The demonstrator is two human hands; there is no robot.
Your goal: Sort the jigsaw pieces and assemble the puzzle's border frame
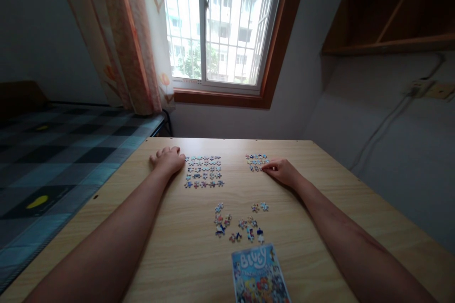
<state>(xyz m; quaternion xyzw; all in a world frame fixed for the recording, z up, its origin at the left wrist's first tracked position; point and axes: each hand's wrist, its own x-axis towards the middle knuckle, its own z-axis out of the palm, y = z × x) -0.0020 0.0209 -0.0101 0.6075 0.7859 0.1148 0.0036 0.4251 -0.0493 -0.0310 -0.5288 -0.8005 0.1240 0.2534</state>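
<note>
Rows of loose jigsaw pieces (204,169) lie in a neat grid left of the table's middle. My left hand (168,159) rests on the wood at the grid's left edge, fingers spread and holding nothing visible. A smaller set of puzzle pieces (256,156) is laid in short rows to the right. At the lower right end of that set, my right hand (279,170) pinches a puzzle piece (263,167) against the table, partly hidden by the fingertips. Nearer to me, several scattered pieces (220,230) lie in a loose ring.
A blue "Bluey" puzzle box (261,277) lies at the table's near side. The wooden table (170,236) reaches to the wall under a barred window (227,33). A bed with a checked cover (88,125) stands left, a wall shelf (391,42) hangs upper right.
</note>
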